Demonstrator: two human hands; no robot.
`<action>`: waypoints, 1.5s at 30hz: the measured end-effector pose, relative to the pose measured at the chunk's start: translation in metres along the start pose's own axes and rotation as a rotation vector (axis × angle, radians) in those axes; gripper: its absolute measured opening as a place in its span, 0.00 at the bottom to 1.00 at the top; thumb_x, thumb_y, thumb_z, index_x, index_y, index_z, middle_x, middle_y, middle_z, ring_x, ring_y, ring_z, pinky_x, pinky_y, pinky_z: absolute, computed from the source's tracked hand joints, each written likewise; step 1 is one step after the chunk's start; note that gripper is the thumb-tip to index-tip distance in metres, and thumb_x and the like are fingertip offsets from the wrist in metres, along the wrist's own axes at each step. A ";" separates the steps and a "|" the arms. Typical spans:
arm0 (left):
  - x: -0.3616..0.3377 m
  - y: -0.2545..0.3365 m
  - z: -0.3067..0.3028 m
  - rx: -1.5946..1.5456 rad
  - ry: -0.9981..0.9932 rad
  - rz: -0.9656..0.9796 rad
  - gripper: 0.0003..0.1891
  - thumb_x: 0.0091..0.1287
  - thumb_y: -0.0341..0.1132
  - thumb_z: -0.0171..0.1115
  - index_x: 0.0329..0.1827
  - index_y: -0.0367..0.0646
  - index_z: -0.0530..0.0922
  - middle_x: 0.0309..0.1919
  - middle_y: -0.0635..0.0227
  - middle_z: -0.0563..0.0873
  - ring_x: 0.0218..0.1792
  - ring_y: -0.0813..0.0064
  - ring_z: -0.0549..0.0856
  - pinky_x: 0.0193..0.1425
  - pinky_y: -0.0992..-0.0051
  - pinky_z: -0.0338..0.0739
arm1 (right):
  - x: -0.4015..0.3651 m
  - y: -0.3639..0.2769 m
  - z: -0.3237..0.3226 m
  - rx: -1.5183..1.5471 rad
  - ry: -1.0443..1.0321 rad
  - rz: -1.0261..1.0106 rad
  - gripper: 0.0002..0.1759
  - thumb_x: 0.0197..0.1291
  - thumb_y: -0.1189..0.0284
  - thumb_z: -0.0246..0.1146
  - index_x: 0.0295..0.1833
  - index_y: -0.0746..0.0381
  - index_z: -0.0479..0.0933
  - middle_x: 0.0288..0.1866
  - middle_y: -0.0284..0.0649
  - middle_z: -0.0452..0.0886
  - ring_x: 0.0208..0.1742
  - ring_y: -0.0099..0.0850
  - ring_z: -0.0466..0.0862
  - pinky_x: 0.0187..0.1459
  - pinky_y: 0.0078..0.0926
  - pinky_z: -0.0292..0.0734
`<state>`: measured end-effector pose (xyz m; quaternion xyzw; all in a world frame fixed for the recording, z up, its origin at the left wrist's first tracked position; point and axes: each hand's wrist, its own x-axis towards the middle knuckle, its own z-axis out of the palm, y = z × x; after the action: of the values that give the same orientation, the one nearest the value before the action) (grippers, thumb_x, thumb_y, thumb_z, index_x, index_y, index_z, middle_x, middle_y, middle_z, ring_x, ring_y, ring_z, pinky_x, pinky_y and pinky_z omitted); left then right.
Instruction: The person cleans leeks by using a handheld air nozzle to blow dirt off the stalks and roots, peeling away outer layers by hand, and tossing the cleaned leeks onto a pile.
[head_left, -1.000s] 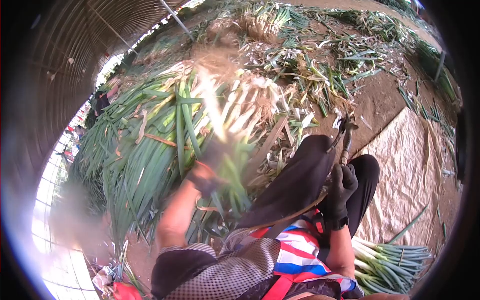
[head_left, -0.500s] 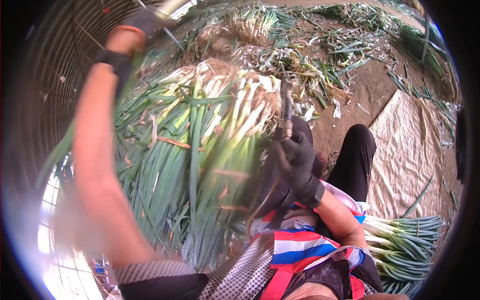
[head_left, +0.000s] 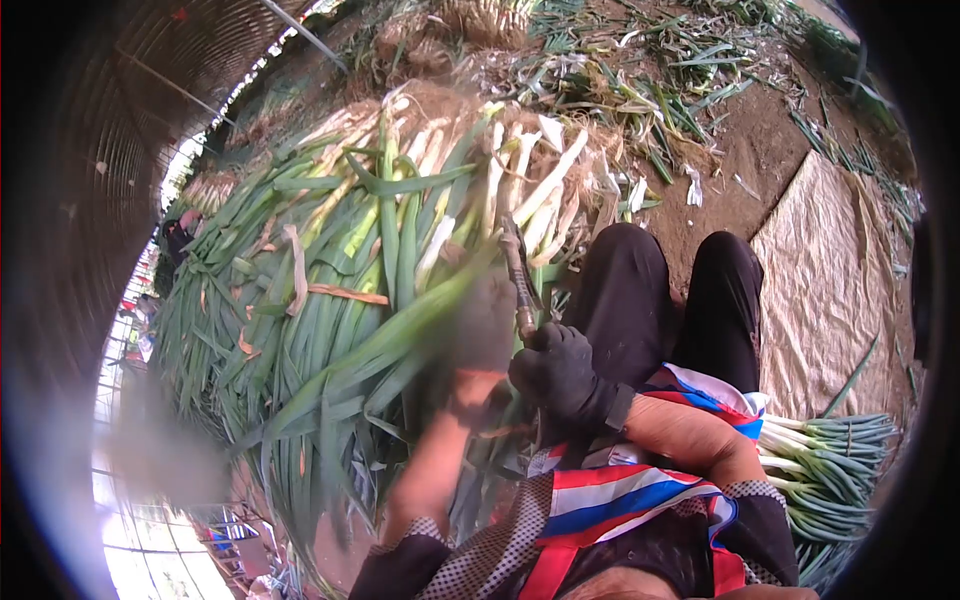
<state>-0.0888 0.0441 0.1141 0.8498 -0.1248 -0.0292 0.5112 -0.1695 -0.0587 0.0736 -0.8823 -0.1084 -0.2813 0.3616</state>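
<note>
My left hand [head_left: 485, 325], in a dark glove and blurred by motion, is closed around a green onion [head_left: 400, 335]. The onion's long green leaves trail down and left from the hand; its grip is partly smeared. Just beside it, my right hand [head_left: 556, 375], also in a dark glove, is wrapped around the handle of a slender tool that looks like an air blow gun [head_left: 519, 280]. The tool points up and away from me. Beyond and left of both hands lies a big heap of green onions [head_left: 330, 250], white root ends away from me.
By my right side lies a bundle of cleaned green onions [head_left: 825, 470]. A beige woven sheet [head_left: 815, 290] covers ground to the right of my knees [head_left: 625, 270]. Peeled leaf scraps [head_left: 660, 90] litter the soil ahead. Netting [head_left: 110, 120] curves along the left.
My left hand has come down from the upper left to beside my right hand, bringing the green onion along. My right hand has shifted slightly left and down with the tool.
</note>
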 end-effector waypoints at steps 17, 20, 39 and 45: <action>-0.058 -0.015 0.006 0.465 -0.303 0.163 0.12 0.63 0.36 0.55 0.44 0.38 0.77 0.33 0.54 0.83 0.35 0.56 0.83 0.40 0.63 0.77 | -0.008 0.036 0.028 1.404 -0.066 0.952 0.12 0.54 0.73 0.65 0.43 0.67 0.75 0.32 0.37 0.78 0.32 0.25 0.78 0.35 0.24 0.74; -0.040 -0.023 -0.019 1.235 -0.164 0.604 0.09 0.63 0.35 0.54 0.41 0.42 0.76 0.36 0.57 0.82 0.39 0.55 0.82 0.44 0.61 0.75 | -0.020 0.023 0.022 1.323 -0.056 1.083 0.07 0.54 0.74 0.64 0.37 0.66 0.75 0.26 0.36 0.77 0.25 0.25 0.77 0.28 0.25 0.73; 0.044 0.019 -0.006 1.166 -0.132 0.574 0.08 0.50 0.33 0.61 0.31 0.38 0.78 0.27 0.52 0.82 0.34 0.55 0.83 0.37 0.62 0.76 | -0.023 -0.036 0.008 1.172 -0.018 0.973 0.08 0.50 0.74 0.66 0.30 0.63 0.72 0.23 0.32 0.73 0.24 0.22 0.72 0.26 0.24 0.68; 0.064 0.002 0.027 1.006 -0.130 0.376 0.21 0.61 0.50 0.57 0.32 0.36 0.80 0.31 0.48 0.82 0.36 0.49 0.82 0.40 0.57 0.74 | -0.017 -0.026 -0.018 1.202 -0.019 1.199 0.13 0.51 0.70 0.64 0.39 0.68 0.76 0.29 0.42 0.80 0.32 0.29 0.80 0.35 0.30 0.75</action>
<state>-0.0325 0.0048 0.1084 0.9492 -0.3045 0.0737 0.0290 -0.2008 -0.0526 0.0897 -0.4506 0.2438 0.0707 0.8559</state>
